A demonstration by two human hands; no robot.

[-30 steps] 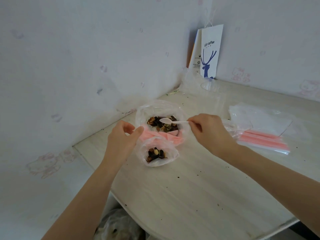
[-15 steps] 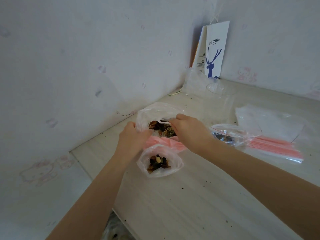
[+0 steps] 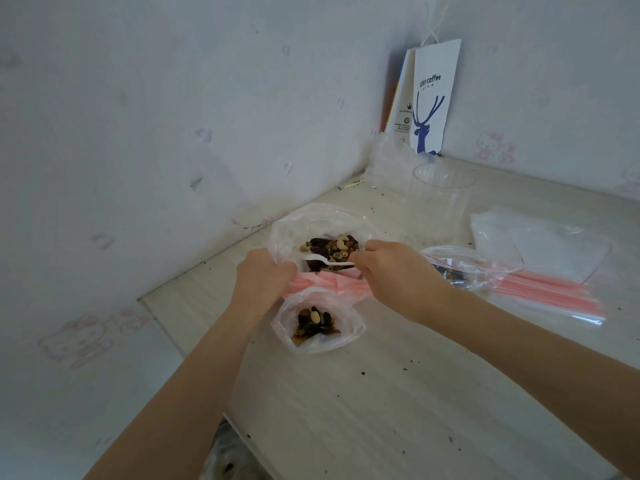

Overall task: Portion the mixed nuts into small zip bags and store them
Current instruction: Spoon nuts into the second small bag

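Observation:
A large clear bag of mixed nuts (image 3: 330, 247) stands open on the table. In front of it sits a small zip bag (image 3: 317, 323) with a pink strip at its mouth and a few nuts inside. My left hand (image 3: 261, 275) grips the left edge of the large bag, close to the small bag's pink rim. My right hand (image 3: 394, 275) pinches the handle of a white plastic spoon (image 3: 323, 262), whose bowl lies over the nuts in the large bag.
To the right lie a filled zip bag (image 3: 460, 268) and a stack of unused pink-striped zip bags (image 3: 554, 292). A clear plastic cup (image 3: 440, 199) and a white coffee paper bag (image 3: 431, 98) stand at the back corner. Walls close off the left and back. The table's left edge (image 3: 180, 344) is near.
The right hand dipped the spoon deep into the large bag and has drawn it back up, so the spoon shows again. The view moved closer. The left hand stays on the bag edge.

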